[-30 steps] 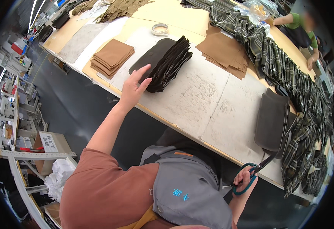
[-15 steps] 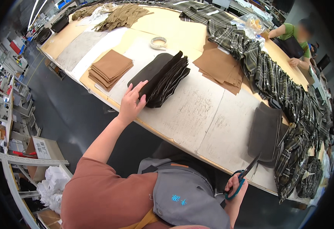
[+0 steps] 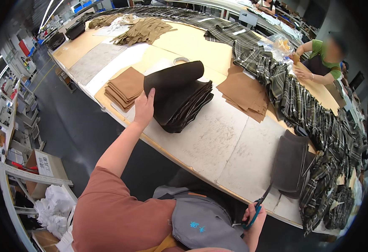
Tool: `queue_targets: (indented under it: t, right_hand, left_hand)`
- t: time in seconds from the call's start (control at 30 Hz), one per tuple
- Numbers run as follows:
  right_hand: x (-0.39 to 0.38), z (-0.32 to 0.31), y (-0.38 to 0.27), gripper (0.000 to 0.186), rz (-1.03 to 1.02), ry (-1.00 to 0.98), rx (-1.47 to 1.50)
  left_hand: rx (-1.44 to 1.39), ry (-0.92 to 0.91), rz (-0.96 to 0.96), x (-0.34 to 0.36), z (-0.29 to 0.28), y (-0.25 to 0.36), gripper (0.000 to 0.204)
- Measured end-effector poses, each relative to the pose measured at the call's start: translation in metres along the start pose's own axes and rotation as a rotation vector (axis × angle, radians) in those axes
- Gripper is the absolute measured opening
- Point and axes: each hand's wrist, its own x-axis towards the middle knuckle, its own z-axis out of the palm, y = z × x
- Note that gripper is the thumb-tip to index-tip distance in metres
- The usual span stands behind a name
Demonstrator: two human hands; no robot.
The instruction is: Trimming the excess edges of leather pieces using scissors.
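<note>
My left hand (image 3: 144, 107) pinches the near-left edge of a black fabric piece (image 3: 173, 80) between thumb and fingers. That piece is raised and curls over at its far side. Under it, a thick stack of black fabric pieces (image 3: 188, 109) lies on the table, its layers fanned at the right. Low at the table's near edge, my right hand (image 3: 252, 215) is closed around teal-handled scissors (image 3: 257, 210). Their dark blades point up toward a stack of dark grey fabric pieces (image 3: 290, 164); whether they touch it I cannot tell.
Brown square pieces (image 3: 125, 84) are stacked left of the black stack, and more brown pieces (image 3: 243, 92) lie to its right. A tape roll (image 3: 180, 61) sits behind. Plaid fabric (image 3: 291, 101) runs along the right side. Across the table, a person in green (image 3: 325, 67) handles something.
My left hand has gone from resting on the black stack to raising its top piece by the edge. The scissors have shifted slightly down and left with my right hand.
</note>
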Motion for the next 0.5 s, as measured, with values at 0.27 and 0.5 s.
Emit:
queue_targets:
  t: [0.27, 0.5]
  right_hand:
    - [-0.002, 0.012, -0.008, 0.018, 0.044, 0.027, -0.004]
    - [-0.001, 0.004, -0.003, 0.018, 0.051, 0.015, -0.014]
  left_hand:
    - [-0.208, 0.039, -0.055, 0.027, 0.009, 0.012, 0.04]
    - [0.053, 0.142, -0.107, 0.031, -0.025, 0.086, 0.046]
